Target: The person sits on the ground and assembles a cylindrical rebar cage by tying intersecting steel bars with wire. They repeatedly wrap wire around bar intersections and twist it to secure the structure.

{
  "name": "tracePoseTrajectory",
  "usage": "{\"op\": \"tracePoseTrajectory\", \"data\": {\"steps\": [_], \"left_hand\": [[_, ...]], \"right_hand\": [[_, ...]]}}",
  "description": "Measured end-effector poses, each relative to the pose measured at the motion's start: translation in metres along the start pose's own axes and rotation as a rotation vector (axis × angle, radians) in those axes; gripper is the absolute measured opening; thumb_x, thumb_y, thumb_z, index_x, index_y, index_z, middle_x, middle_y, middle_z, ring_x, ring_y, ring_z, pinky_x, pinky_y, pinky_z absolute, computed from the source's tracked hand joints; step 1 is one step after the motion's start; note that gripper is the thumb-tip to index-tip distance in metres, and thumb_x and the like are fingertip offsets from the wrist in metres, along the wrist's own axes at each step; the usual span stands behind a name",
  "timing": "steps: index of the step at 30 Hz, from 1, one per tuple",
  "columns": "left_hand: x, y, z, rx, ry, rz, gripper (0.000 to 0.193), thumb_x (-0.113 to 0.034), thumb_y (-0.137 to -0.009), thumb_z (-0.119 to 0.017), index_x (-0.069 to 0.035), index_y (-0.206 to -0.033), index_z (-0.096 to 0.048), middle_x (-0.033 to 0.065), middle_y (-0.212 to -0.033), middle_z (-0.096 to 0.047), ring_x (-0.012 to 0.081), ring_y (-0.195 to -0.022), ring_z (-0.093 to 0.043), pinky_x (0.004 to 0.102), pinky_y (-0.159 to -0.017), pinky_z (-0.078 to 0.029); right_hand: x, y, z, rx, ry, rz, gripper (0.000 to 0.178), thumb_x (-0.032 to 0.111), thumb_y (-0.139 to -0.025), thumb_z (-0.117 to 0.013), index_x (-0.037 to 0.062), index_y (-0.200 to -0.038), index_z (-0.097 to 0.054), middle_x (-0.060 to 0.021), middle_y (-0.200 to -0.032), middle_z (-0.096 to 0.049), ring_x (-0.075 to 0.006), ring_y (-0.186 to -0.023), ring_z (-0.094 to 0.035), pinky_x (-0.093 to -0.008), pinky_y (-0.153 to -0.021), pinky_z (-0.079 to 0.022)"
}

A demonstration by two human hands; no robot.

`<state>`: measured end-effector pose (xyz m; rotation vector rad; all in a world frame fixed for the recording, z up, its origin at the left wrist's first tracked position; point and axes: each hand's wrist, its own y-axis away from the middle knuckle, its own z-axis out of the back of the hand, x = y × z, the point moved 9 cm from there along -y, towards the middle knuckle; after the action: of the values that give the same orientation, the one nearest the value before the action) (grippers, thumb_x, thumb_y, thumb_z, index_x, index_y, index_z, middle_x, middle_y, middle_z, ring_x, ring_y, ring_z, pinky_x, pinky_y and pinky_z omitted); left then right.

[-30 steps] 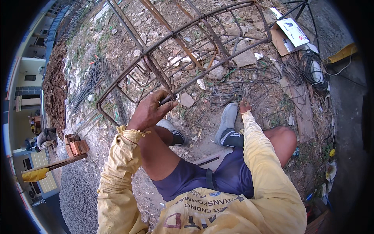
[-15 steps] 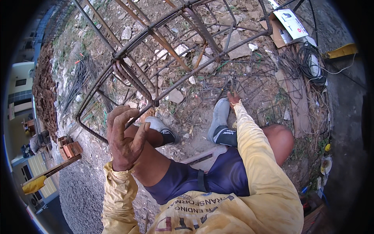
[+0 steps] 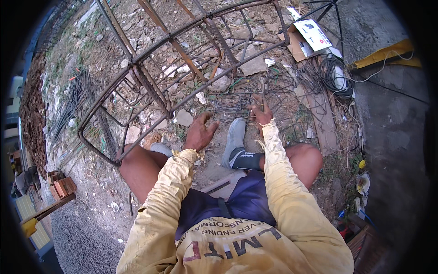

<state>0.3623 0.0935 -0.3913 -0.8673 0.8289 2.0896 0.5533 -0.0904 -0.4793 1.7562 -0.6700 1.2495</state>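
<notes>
My right hand (image 3: 261, 114) is closed around a slim metal tool (image 3: 263, 86) that looks like pincers; its jaws are too small to make out. Just beyond and beside this hand lie thin bent steel rods (image 3: 230, 104) on the ground. My left hand (image 3: 199, 132) hovers over the dirt in front of my shoes, fingers and thumb apart, holding nothing. To its upper left, a rebar cage (image 3: 152, 91) of long bars and square stirrups slants across the view, one corner close by my left knee.
A cardboard box (image 3: 295, 45) and a coil of black cable (image 3: 336, 75) stand at the far right by a wooden plank (image 3: 321, 121). Rubble and stones (image 3: 253, 64) cover the ground. Loose rods (image 3: 75, 107) lie at left, and bricks (image 3: 63, 186) at lower left.
My left hand has come away from beside the rebar cage, moving right and forward to the ground ahead of me. My right hand has lifted slightly with the tool. The view has shifted.
</notes>
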Motion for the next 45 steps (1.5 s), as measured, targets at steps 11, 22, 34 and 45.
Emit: {"op": "tracePoseTrajectory", "data": {"steps": [11,22,34,45], "left_hand": [[0.093,-0.071,-0.103,0.254,-0.274,0.137,0.058,-0.031,-0.089,-0.058,-0.005,-0.139,-0.044,0.0241,-0.138,-0.048,0.038,-0.128,-0.046,0.0422,-0.109,-0.036],[0.083,-0.127,-0.181,0.514,-0.408,-0.02,0.06,-0.025,-0.092,-0.045,-0.009,-0.147,-0.029,0.0203,-0.15,-0.033,0.0387,-0.14,-0.028,0.0462,-0.115,-0.027],[-0.095,-0.07,-0.081,0.053,0.09,-0.481,0.024,-0.023,-0.095,-0.055,-0.008,-0.109,-0.066,0.018,-0.098,-0.064,0.0361,-0.093,-0.059,0.0438,-0.084,-0.046],[-0.303,0.071,0.075,-0.332,0.435,-1.064,0.026,-0.015,-0.086,-0.066,-0.008,-0.111,-0.067,0.0077,-0.085,-0.063,0.0254,-0.081,-0.058,0.0365,-0.073,-0.048]], "right_hand": [[0.193,0.186,0.031,-0.283,0.464,0.417,0.041,0.02,-0.094,-0.059,-0.001,-0.129,-0.054,-0.0091,-0.106,-0.061,-0.0166,-0.09,-0.057,-0.0314,-0.085,-0.047],[0.333,0.193,0.026,-0.275,0.01,1.013,0.074,0.036,-0.098,-0.052,0.0143,-0.152,-0.008,-0.021,-0.122,-0.053,-0.0223,-0.079,-0.06,-0.0395,-0.075,-0.052],[0.21,0.093,0.04,-0.345,0.289,0.367,0.033,0.023,-0.082,-0.079,0.0022,-0.093,-0.056,-0.0041,-0.079,-0.059,-0.012,-0.071,-0.055,-0.0299,-0.071,-0.047],[0.3,0.149,-0.004,-0.024,0.089,0.733,0.033,0.03,-0.09,-0.069,0.006,-0.094,-0.047,-0.0047,-0.077,-0.054,-0.0125,-0.061,-0.05,-0.0288,-0.06,-0.044]]}}
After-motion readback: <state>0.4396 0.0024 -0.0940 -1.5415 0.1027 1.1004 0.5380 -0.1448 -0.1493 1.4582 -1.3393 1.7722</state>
